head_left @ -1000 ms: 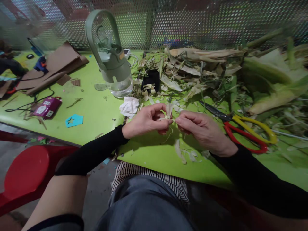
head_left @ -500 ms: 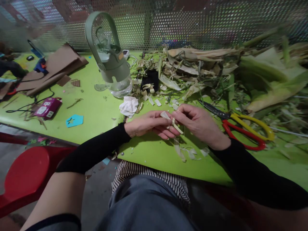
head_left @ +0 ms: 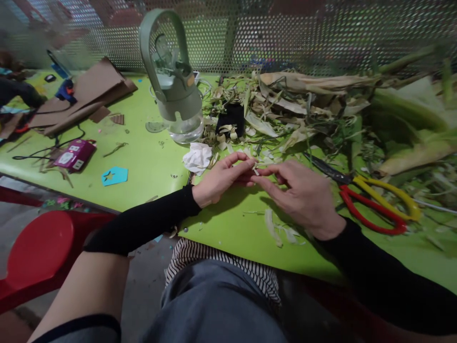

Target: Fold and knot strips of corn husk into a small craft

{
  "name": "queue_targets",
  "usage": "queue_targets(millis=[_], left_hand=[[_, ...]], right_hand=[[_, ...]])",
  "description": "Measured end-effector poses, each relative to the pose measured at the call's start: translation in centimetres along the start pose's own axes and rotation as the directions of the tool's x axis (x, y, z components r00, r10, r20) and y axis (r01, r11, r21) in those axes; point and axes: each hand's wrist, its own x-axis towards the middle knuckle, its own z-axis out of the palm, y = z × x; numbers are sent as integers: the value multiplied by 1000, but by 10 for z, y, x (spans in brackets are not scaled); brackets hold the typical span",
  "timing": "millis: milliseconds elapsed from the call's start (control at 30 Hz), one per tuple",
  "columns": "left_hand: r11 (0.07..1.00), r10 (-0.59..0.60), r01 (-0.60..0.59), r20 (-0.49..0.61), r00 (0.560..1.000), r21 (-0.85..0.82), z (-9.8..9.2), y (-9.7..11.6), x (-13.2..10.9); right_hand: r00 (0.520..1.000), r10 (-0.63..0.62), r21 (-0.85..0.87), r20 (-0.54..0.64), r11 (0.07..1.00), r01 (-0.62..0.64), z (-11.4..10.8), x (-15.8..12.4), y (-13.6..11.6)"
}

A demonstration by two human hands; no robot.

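Curled left hand [head_left: 224, 177] in since earlier frame; pinching pale husk piece [head_left: 255, 169] above tabletop [head_left: 221, 226], toward front edge. Holding right hand [head_left: 303, 195] fingertips narrow beside it, grip unclear. Apparently part-worked, not laid down.

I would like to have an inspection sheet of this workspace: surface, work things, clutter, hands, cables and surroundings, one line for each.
Surface: green table, plant scraps scattered on it.
Work things: small pale strip at the fingertips.
Clutter: leafy pile, scissors beside the right hand, bottle, crumpled tissue, purple box, blue paper piece, brown sheets.
Hands: left hand pinches the strip; right fingertips meet it, grip unclear.
Cables: dark cable near the purple box; pale cable behind the bottle.
Surroundings: perforated screen behind; red stool at left.
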Motion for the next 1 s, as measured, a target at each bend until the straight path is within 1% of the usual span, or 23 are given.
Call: queue_targets(millis=[100, 200, 333, 433, 533, 600, 667, 733, 833, 933, 1000], left_hand=[[998, 19, -18, -2, 1000, 68, 2, -2, 0], [996, -19, 17, 34, 999, 86, 4, -3, -2], [999, -33, 30, 89, 995, 38, 1, -3, -2], [999, -44, 39, 143, 989, 33, -4, -3, -1], [997, -45, 35, 159, 986, 63, -7, -3, -1], [995, -35, 18, 169, 985, 103, -7, -3, -2], [983, -6, -27, 185, 983, 180, -5, -2, -3], [952, 35, -92, 194, 980, 291, -4, 0, -6], [899, 66, -150, 213, 975, 412, -4, 4, -9], [896, 56, -149, 228, 972, 417, -4, 8, -11], [913, 23, -110, 219, 975, 392, -4, 10, -11]], right_hand=[[998, 13, -129, 67, 992, -4, 6, -3, 2], [995, 32, -212, 91, 977, -12, 8, -4, 2], [993, 13, -192, 118, 981, 10, 7, -3, 3], [988, -46, -179, 147, 981, 72, 5, -2, 6], [983, -96, -233, 155, 964, 131, 4, -2, 7], [974, -143, -270, 178, 944, 188, 3, -2, 6], [959, -192, -291, 208, 924, 248, 2, -3, 5], [946, -211, -269, 245, 923, 275, 0, -2, 4], [929, -192, -144, 316, 958, 247, -4, -1, 1], [924, -174, 0, 341, 983, 185, -10, 2, -1], [927, -168, 62, 336, 986, 156, -12, 4, -2]])
